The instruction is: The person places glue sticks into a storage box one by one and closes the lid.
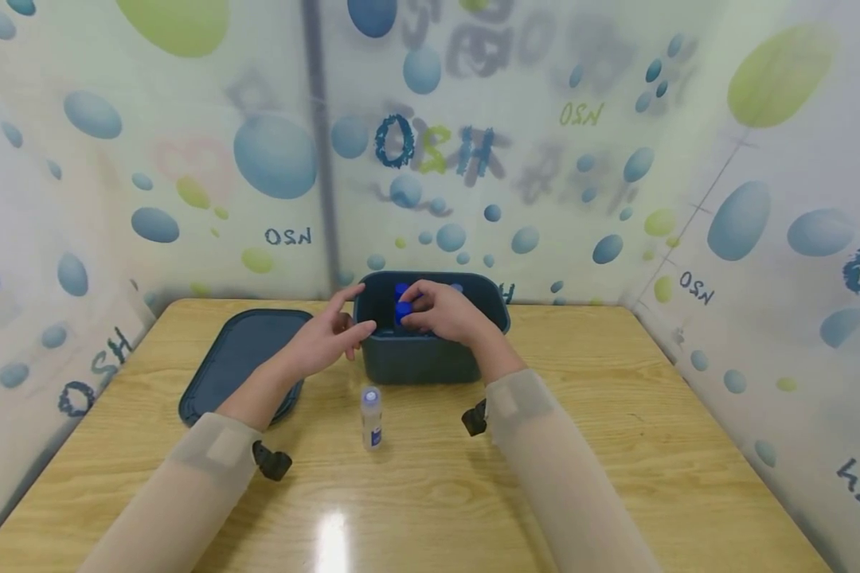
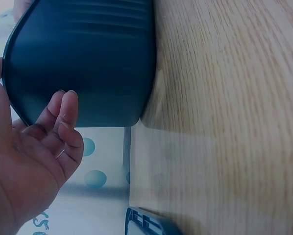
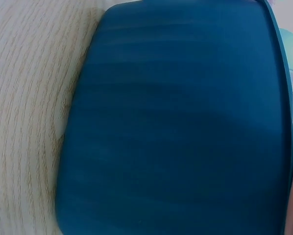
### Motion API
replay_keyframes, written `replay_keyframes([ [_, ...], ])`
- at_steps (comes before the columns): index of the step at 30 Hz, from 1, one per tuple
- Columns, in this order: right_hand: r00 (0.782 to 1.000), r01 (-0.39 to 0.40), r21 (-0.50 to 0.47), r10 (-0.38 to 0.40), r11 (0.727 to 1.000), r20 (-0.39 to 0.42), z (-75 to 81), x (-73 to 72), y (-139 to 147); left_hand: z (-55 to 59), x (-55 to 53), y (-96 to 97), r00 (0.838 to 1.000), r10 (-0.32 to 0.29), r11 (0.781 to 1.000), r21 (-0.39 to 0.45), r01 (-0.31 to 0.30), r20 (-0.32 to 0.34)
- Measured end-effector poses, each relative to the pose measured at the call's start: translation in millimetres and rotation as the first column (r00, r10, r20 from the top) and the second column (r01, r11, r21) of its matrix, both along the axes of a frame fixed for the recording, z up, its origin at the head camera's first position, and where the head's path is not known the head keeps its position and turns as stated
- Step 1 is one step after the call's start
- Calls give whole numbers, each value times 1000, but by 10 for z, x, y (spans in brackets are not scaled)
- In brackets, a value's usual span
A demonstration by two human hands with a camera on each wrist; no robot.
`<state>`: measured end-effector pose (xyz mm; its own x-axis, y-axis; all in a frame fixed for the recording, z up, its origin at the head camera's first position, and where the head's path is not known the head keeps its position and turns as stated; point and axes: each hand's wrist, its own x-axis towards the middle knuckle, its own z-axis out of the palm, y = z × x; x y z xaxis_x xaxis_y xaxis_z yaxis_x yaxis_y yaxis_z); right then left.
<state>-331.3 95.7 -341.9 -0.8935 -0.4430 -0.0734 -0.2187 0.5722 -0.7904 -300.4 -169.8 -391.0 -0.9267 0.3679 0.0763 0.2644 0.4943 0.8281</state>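
A dark teal plastic bin [image 1: 423, 362] stands at the far side of the table, uncovered. My right hand [image 1: 444, 312] reaches over its front rim, thumb and fingertips pinching a round blue cap [image 1: 404, 312] inside. Whatever lies below the cap is hidden by the bin's front wall. Another blue cap [image 1: 401, 288] shows just behind. At the bin's left end is my left hand [image 1: 322, 338], thumb and forefinger spread and touching the rim. In the left wrist view its other fingers [image 2: 68, 110] bend loosely by the outer end wall.
A small clear bottle [image 1: 372, 422] with a pale bluish cap stands on the wooden table [image 1: 638, 446] in front of the bin. The dark lid [image 1: 247, 358] lies flat to the left, partly under my left forearm. Patterned curtains [image 1: 573, 199] enclose the table's back and sides.
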Motion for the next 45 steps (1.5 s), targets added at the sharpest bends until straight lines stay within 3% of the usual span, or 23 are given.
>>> replay_keyframes([
  [20,999,31,0,-31,1000,20,-15,-11,-10,-7,2,6,1000,0,1000,-7,0,-15],
  [30,998,58,-67,-58,996,-1,-3,22,5,-5,7,7,1000,1,1000,4,-1,-10],
  [38,981,114,-109,-129,987,-146,-8,55,1,-12,-7,0,1000,6,1000,-1,-6,-9],
  [45,946,78,-172,-127,982,-298,21,101,13,-15,-1,0,1000,6,1000,-5,-6,-3],
])
